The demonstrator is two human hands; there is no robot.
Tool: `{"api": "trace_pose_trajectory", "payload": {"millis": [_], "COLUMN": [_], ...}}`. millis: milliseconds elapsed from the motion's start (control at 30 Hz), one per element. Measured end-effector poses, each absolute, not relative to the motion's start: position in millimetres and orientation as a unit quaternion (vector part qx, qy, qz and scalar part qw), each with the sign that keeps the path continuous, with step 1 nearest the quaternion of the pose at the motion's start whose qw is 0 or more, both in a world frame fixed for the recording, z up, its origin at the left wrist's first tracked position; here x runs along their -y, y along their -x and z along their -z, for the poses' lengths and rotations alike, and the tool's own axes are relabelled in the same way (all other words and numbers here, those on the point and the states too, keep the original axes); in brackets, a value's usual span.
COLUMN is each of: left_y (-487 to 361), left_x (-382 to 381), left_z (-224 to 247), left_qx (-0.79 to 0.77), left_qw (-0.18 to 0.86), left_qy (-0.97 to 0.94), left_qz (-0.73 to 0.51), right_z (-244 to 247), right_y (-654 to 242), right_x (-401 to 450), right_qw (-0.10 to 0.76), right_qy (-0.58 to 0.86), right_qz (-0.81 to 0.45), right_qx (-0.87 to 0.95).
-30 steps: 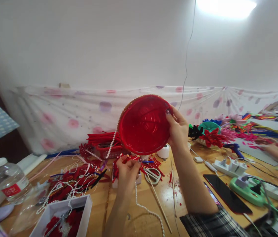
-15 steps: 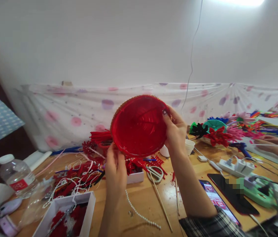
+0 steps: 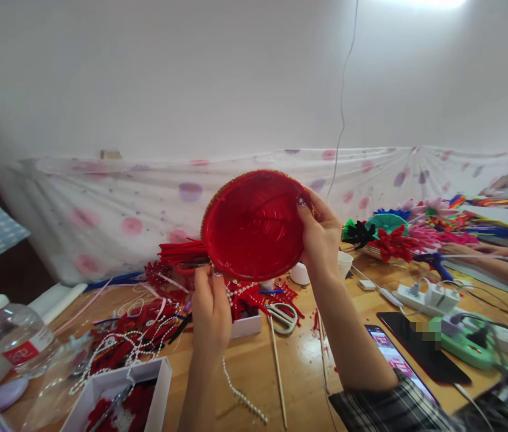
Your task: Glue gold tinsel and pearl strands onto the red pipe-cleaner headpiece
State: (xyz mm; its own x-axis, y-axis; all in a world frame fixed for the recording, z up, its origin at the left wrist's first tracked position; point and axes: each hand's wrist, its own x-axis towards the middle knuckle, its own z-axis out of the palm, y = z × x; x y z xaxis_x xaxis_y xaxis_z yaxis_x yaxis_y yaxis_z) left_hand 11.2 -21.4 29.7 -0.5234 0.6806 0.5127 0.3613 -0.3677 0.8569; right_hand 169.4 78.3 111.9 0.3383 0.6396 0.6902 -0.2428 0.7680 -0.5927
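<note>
A clear plastic bottle (image 3: 17, 345) with a white cap and a red-and-white label stands at the left of the pale wooden table (image 3: 303, 372). Toward the right, a flat black smartphone (image 3: 416, 351) lies beside a rounded green plastic power strip (image 3: 472, 355). A fuzzy red flower (image 3: 391, 243) sits near a dark blue glue gun (image 3: 438, 268). Behind, a white dotted plastic sheet (image 3: 159, 198) hangs along the wall (image 3: 168, 78).

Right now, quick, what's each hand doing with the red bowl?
Left hand: closed on the lower-left rim of the red bowl; whether it pinches anything else is hidden.
Right hand: closed, holding the bowl's right rim.
</note>
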Motion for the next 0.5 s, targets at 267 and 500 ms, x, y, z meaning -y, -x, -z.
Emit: {"api": "trace_pose_trajectory", "payload": {"millis": [267, 500], "left_y": [-14.4, -4.3], "left_x": [30.6, 22.8], "left_z": [-20.5, -29.3], "left_qx": [-0.523, -0.532], "left_qw": [0.188, 0.132], "left_qy": [-0.558, -0.674], "left_qz": [-0.615, -0.496], "right_z": [-110.2, -114.4], "right_y": [-180.8, -185.2], "right_x": [-85.8, -82.9], "right_qw": [0.785, 0.787], "right_qy": [0.218, 0.209], "right_qz": [-0.269, -0.281], "right_qx": [0.513, 0.507]}}
